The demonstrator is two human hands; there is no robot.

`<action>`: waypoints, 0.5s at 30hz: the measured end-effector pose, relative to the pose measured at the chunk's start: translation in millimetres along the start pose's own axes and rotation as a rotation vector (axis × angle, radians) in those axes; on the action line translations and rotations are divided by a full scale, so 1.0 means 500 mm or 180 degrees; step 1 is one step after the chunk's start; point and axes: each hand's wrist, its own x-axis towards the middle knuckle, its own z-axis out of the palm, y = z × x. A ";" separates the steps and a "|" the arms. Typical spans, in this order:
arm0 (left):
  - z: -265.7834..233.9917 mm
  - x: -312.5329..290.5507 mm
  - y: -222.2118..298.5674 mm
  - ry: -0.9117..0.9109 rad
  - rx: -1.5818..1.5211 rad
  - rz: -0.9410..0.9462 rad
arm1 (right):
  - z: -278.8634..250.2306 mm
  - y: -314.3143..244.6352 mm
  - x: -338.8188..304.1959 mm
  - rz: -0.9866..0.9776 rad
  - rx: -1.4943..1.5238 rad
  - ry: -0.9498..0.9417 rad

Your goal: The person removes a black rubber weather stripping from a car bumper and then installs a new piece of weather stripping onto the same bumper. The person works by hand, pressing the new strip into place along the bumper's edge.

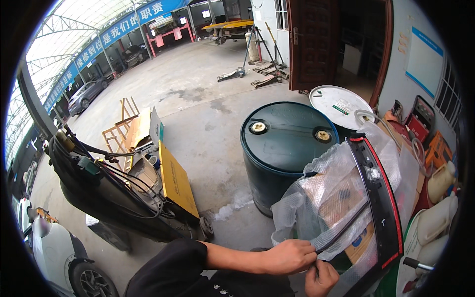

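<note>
My left hand is closed, with its fingertips pinched at the lower end of a thin black strip. Just below it, my right hand is curled too, its thumb and fingers meeting at the same end. The strip runs up and to the right across clear bubble wrap. Beside it lies a long, curved black trim panel with red tape along its edges and a small white patch on its face. What lies inside my curled fingers is hidden.
A dark green drum with two bungs stands ahead, a white-topped drum behind it. Plastic jugs crowd the right side. To the left are a black machine with cables and a yellow panel. A white car stands lower left.
</note>
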 end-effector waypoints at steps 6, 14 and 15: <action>-0.014 0.003 0.000 -0.0192 0.0012 0.0010 | 0.005 0.004 -0.005 -0.0167 -0.0035 0.0082; -0.004 0.014 -0.016 0.0074 -0.0188 -0.0004 | 0.016 0.020 -0.004 0.0456 0.0546 0.0152; 0.002 0.016 -0.014 0.0168 -0.0102 0.0040 | 0.015 0.024 -0.007 0.0467 0.0713 0.0163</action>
